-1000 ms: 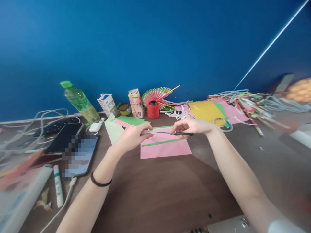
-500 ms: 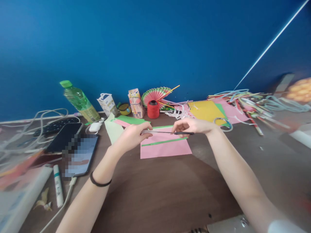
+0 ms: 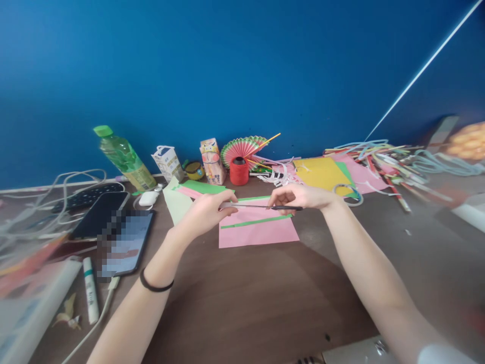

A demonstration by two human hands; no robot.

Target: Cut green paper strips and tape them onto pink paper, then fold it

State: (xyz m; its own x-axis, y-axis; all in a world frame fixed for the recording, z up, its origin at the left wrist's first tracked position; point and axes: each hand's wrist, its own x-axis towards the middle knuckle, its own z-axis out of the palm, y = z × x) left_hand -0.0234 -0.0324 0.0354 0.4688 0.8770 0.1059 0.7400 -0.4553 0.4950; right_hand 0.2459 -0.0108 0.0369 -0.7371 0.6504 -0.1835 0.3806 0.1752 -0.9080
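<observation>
Both my hands hold one long thin tool (image 3: 257, 207), grey at the left end and black at the right, level above a pink paper sheet (image 3: 261, 231). My left hand (image 3: 206, 212) pinches the grey end. My right hand (image 3: 301, 197) grips the black end. I cannot make out whether it is a ruler or closed scissors. A narrow green strip (image 3: 254, 222) lies across the pink sheet just under the tool.
Two phones (image 3: 113, 230), cables, a glue stick (image 3: 90, 289) and a green bottle (image 3: 123, 159) sit at the left. Cartons, a red thread spool (image 3: 238, 172) and a paper fan (image 3: 242, 148) line the blue wall. Yellow paper (image 3: 322, 174) and coloured strips (image 3: 382, 162) lie at the right.
</observation>
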